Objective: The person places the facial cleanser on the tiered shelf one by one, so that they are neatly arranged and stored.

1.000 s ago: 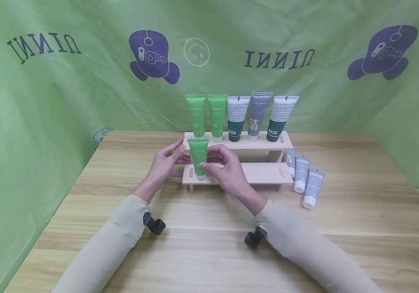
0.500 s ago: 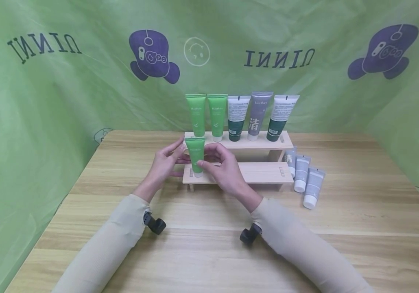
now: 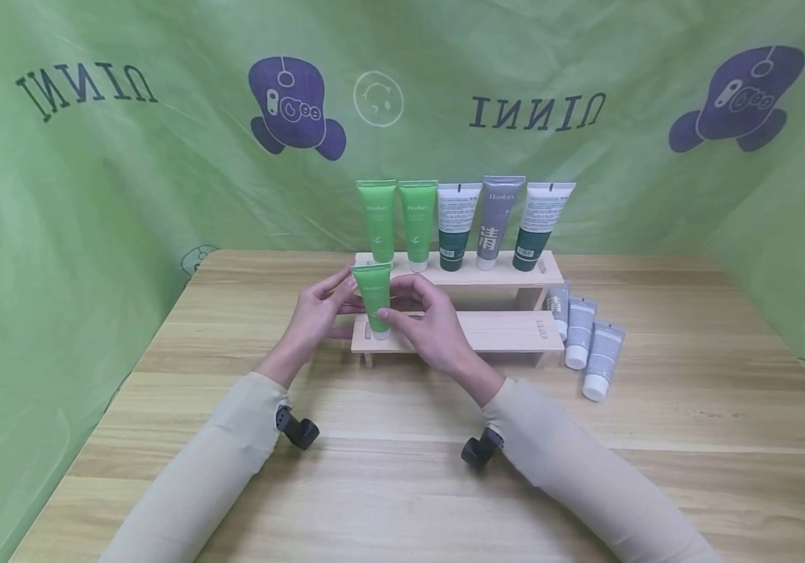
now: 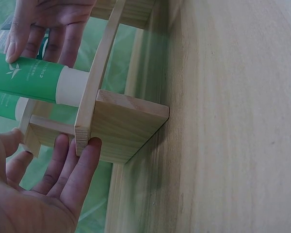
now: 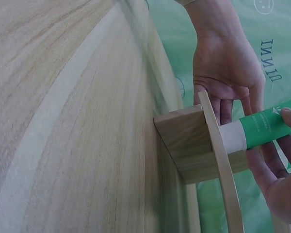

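In the head view my right hand (image 3: 434, 328) holds a small green squeeze tube (image 3: 374, 295) between thumb and fingers. The tube stands cap down at the left end of the lower step (image 3: 501, 332) of a wooden two-tier stand. From the right wrist view, its white cap (image 5: 232, 137) meets the board. My left hand (image 3: 314, 317) is at the stand's left end. Its fairly straight fingers (image 4: 82, 174) touch the edge of the lower board, and its thumb lies by the upper tier. Two green tubes (image 3: 418, 223) stand on the upper step (image 3: 459, 279).
Further right on the upper step stand two white-and-dark-green tubes (image 3: 460, 209) and a grey-purple tube (image 3: 499, 219). Beside the stand, several grey tubes (image 3: 603, 360) lie on the wooden table (image 3: 402, 500). A green printed cloth (image 3: 191, 180) hangs behind.
My right hand has shifted the green tube slightly left and back on the lower step. The left hand has stayed in place at the stand's end.
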Demonstrator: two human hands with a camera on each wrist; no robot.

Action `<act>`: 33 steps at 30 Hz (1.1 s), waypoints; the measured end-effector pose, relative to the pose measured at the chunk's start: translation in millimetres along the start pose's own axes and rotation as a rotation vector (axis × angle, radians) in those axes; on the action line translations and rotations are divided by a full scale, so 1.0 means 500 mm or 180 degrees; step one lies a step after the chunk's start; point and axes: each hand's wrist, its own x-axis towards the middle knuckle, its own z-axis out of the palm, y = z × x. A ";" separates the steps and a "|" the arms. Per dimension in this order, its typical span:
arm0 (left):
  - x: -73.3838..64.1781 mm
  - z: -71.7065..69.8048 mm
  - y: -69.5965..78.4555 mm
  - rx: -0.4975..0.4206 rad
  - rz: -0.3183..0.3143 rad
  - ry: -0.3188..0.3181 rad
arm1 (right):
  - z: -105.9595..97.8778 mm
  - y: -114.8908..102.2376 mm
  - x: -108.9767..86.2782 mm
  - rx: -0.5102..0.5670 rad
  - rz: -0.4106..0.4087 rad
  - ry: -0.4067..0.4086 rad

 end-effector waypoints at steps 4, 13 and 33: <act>0.000 0.001 0.001 0.0006 0.0017 0.0001 | 0.000 0.001 0.002 0.0008 -0.0012 -0.0012; 0.000 0.002 0.000 0.0022 0.0009 0.0022 | 0.001 -0.003 -0.002 0.0036 0.0012 -0.0034; 0.000 0.000 0.000 0.0066 0.0020 0.0010 | -0.059 0.001 -0.034 0.0120 0.0146 0.0020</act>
